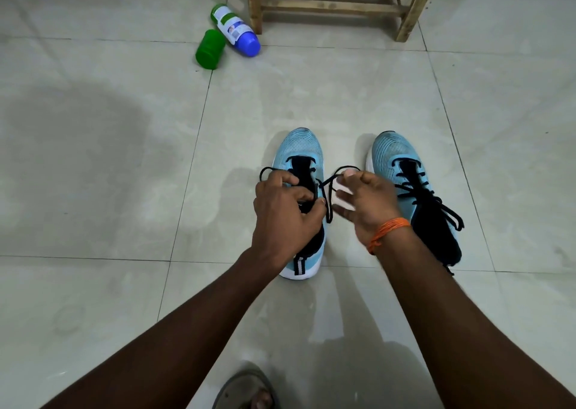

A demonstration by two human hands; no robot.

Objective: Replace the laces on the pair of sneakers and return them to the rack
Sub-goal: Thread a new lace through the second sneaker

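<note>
top edge cuts off the rack (336, 5); the left hand (283, 217) half hides a sneaker (300, 150).

I log one pair of light-blue knit sneakers, white-soled, upright and side by side on the floor (93, 190), toes away from me.
- Left sneaker (300, 153): loose lace (325, 196), black, loops out either side.
- Right sneaker (394, 156): threaded lace (436, 201), black, ends trailing.
- Rack (336, 4): slatted wood, standing beyond.

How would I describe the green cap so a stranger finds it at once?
Find the wooden rack at the top. Left of its leg lies a labelled bottle with a blue end. The green cap sits beside it: smaller, plain green, no label.
</note>
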